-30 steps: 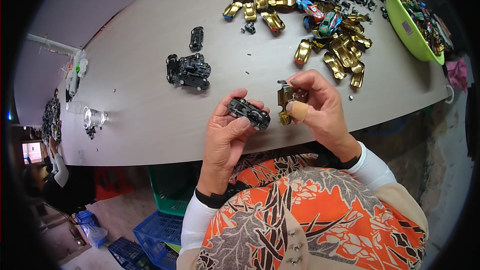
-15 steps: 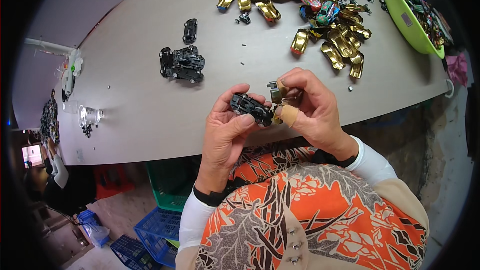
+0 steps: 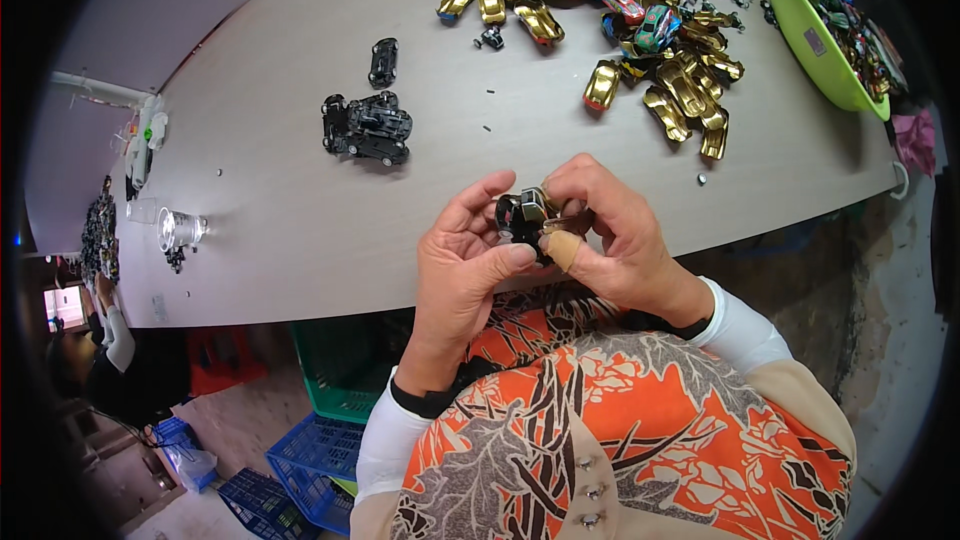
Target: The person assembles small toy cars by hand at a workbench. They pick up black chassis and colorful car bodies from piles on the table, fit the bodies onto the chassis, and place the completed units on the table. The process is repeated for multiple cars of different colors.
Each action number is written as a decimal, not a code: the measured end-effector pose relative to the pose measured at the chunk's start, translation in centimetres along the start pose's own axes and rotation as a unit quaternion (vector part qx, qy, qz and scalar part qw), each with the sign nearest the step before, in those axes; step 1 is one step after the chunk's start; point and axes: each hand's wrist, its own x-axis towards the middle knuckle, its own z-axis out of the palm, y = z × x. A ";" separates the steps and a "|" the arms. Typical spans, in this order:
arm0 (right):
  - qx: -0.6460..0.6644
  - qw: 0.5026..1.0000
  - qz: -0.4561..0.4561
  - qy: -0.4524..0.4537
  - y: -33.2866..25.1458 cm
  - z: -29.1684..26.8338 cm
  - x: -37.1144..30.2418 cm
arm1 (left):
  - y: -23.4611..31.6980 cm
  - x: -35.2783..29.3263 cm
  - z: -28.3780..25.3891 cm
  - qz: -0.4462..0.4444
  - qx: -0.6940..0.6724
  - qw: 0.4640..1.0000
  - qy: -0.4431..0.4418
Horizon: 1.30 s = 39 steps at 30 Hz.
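Pinching toy car [image 3: 527, 216] between both hands [image 3: 540, 250]

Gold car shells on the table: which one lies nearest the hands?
The gold shell lying alone at the pile's near-left edge; the other gold ones lie farther back or right.

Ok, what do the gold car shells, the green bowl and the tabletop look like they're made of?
Gold car shells: probably plastic or light metal with a mirror-like metallic coating; they throw bright glints.
Green bowl: looks like moulded plastic, smooth and evenly lime-coloured, with a thin rim.
Tabletop: a smooth, matt, grey-beige surface, possibly laminate or painted board; the look leaves it open.
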 end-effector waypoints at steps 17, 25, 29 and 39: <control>-0.052 0.998 0.019 -0.034 0.1 -0.2 0.0 | -0.1 -0.5 0.1 0.099 0.293 0.950 -0.032; -0.071 0.997 -0.038 -0.003 0.9 -0.4 -0.5 | -0.2 -0.9 1.0 0.140 0.410 0.899 -0.063; -0.035 0.999 0.000 -0.001 0.2 -0.3 -0.6 | 0.0 -1.0 0.7 0.189 0.456 0.867 -0.067; -0.075 0.997 -0.019 0.001 0.1 0.0 -0.8 | -0.6 -1.1 0.3 0.227 0.407 0.884 -0.048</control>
